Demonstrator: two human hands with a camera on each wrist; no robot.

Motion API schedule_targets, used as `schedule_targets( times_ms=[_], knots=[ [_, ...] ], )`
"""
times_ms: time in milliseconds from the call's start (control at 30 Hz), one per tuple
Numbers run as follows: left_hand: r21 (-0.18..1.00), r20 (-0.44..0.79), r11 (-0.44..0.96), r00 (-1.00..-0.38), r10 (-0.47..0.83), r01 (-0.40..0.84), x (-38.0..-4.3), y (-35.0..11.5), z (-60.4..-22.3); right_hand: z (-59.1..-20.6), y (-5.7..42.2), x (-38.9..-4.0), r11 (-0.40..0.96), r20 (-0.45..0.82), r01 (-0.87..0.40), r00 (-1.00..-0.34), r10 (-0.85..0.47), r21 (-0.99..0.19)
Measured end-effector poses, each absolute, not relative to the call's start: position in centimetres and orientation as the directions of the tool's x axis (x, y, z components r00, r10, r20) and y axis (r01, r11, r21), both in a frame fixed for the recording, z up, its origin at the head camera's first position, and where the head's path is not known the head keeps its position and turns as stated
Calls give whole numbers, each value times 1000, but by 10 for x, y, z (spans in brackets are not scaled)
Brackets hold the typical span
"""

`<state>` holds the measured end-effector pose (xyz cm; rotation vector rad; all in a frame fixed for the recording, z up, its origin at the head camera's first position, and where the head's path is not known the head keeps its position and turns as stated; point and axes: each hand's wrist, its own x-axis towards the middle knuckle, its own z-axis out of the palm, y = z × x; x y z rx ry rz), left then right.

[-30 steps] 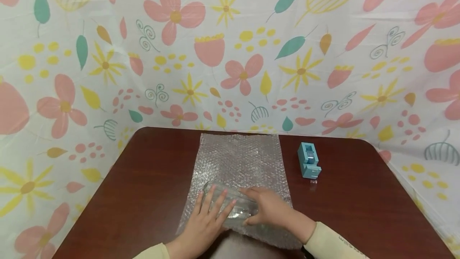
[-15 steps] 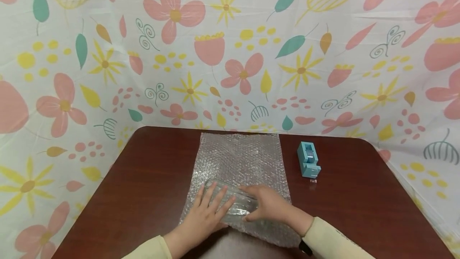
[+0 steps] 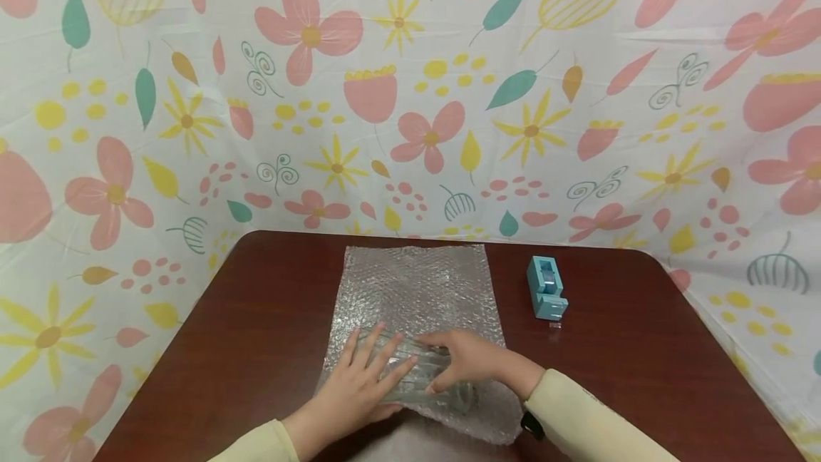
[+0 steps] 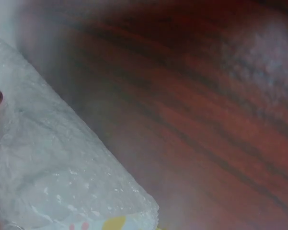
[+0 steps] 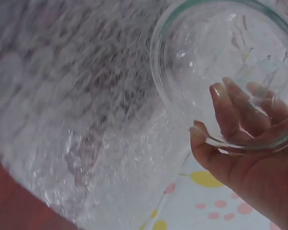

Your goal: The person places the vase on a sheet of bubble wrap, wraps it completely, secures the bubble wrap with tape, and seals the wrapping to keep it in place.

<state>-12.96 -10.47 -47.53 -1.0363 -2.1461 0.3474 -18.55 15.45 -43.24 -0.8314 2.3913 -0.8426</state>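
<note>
A clear ribbed glass jar [image 3: 420, 376] lies on its side, slanted, on the near part of a sheet of bubble wrap [image 3: 423, 276]. My left hand [image 3: 355, 383] rests on its left end with fingers spread and nearly straight, thumb by the sheet's near edge. Fingers and thumb of my right hand [image 3: 471, 362] curve around the jar closer to its right end. In the right wrist view the round glass rim [image 5: 155, 57] faces the camera, and the right fingers show through the glass. Raised bubble wrap [image 4: 62, 158] fills the left side of the left wrist view.
A light blue tape dispenser [image 3: 545, 291] stands on the dark red-brown table [image 3: 616, 334], right of the sheet. A small clear bit of tape [image 3: 555, 326] shows at its front. Behind the table hangs a flower-patterned cloth [image 3: 436, 162].
The head view has shifted slightly. The bubble wrap has slid a little left with the jar and both hands, and the jar's right end now shows beyond my right hand.
</note>
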Motion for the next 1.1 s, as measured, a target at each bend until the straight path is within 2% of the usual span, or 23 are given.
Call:
schedule_targets(
  times_ms=[133, 233, 300, 433, 500, 567, 667, 767, 833, 933, 1100],
  knots=[
    [-520, 483, 637, -419, 768, 568, -129, -105, -478, -429, 153, -186, 649, -252, -384, -699, -669, -657],
    [-530, 470, 624, -413, 780, 575, -130, -107, -477, -424, 153, -181, 674, -223, -459, -706, -672, -579],
    [-540, 455, 613, -412, 789, 577, -133, -107, -475, -418, 153, -172, 695, -153, -537, -728, -668, -479],
    [-546, 417, 595, -425, 803, 589, -140, -106, -469, -413, 154, -138, 722, 101, -661, -748, -656, -204],
    [-530, 394, 595, -445, 804, 604, -143, -106, -465, -419, 155, -117, 714, 230, -697, -708, -668, -71],
    [-499, 370, 603, -476, 797, 622, -147, -106, -460, -430, 156, -101, 690, 336, -721, -635, -695, 66],
    [-437, 345, 621, -517, 784, 650, -151, -106, -454, -451, 158, -88, 635, 472, -726, -477, -742, 264],
    [-380, 332, 633, -540, 774, 674, -155, -106, -450, -469, 157, -87, 585, 564, -714, -320, -762, 385],
    [-339, 324, 634, -547, 772, 695, -157, -106, -448, -476, 156, -88, 568, 597, -700, -250, -762, 432],
    [-283, 305, 632, -557, 773, 722, -160, -106, -446, -483, 156, -91, 563, 601, -678, -220, -769, 473],
    [-177, 268, 630, -579, 770, 756, -164, -105, -445, -489, 159, -100, 582, 554, -631, -274, -786, 513]
  ],
)
